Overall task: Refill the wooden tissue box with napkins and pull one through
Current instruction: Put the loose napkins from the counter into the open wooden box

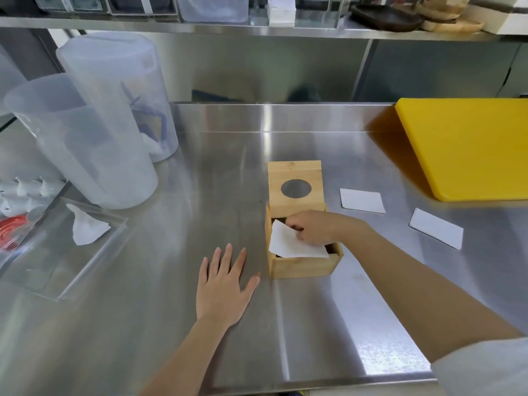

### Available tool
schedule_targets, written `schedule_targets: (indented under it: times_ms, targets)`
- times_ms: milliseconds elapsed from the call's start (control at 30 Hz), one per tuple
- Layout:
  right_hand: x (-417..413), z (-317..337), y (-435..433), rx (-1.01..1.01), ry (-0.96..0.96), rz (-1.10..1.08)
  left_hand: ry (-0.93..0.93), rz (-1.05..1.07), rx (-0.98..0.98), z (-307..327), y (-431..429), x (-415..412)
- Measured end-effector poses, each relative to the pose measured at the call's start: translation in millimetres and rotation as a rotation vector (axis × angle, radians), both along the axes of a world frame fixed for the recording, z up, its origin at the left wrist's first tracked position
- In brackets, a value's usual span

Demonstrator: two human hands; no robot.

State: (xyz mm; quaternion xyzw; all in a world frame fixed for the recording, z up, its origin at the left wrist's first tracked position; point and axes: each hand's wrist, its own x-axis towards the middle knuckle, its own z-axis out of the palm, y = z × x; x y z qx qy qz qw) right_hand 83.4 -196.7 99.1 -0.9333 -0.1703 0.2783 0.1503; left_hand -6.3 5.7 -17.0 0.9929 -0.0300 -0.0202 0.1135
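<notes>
A wooden tissue box [303, 265] stands on the steel counter, its hinged lid [295, 184] raised upright with an oval hole in it. White napkins [288, 244] lie inside, one corner lifted. My right hand [314, 227] reaches into the box and pinches that lifted napkin. Flat on the counter, left of the box, rests my left hand [224, 284] with fingers spread, holding nothing. Two loose white napkins [362, 200] [436, 228] lie on the counter to the right of the box.
Two translucent plastic pitchers [85, 144] stand at the left. A clear acrylic tray [43, 261] with a crumpled napkin [85, 225] sits front left. A yellow cutting board [468, 144] lies at the right. An upper shelf carries containers, napkins [281, 10] and wooden dishes.
</notes>
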Motion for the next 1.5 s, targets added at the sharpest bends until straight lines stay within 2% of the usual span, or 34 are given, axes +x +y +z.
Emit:
schedule_targets:
  times_ms: [200,467,667,733,867,1133,1200,1300,1400,1500]
  targets:
    - [-1.6,-12.8,6.5,-0.056,-0.059,0.036,-0.017,-0.016,0.023,1.9,0.6,-0.5]
    - [-3.0,-27.5,10.9,-0.297,-0.197,0.156,-0.021,-0.024,0.045,0.7,1.0,0.5]
    - [-1.7,-32.1,9.6,-0.253,-0.305,0.148,-0.029,-0.03,0.033,1.8,0.8,0.7]
    - [-2.5,-30.4,10.0,-0.232,-0.249,0.129,-0.034,-0.03,0.029,1.5,0.8,1.1]
    - [-3.0,-26.2,8.4,-0.191,-0.018,0.068,-0.018,-0.034,0.05,-0.3,1.3,2.1]
    - [-4.1,-14.1,10.2,-0.208,0.073,0.053,0.017,-0.034,0.08,0.8,0.7,1.8]
    - [-8.1,-11.2,6.9,-0.133,0.002,0.032,0.027,-0.034,0.085,0.0,0.1,1.5]
    - [-16.0,2.9,-0.2,0.109,-0.137,-0.06,0.022,-0.024,0.057,-0.6,0.6,1.9]
    - [-22.2,14.3,-18.1,0.309,-0.357,-0.202,0.023,-0.029,0.066,-0.7,-0.2,1.5]
    - [-22.4,13.0,-49.9,0.373,-0.575,-0.329,0.051,-0.026,0.099,-0.4,-3.7,0.2]
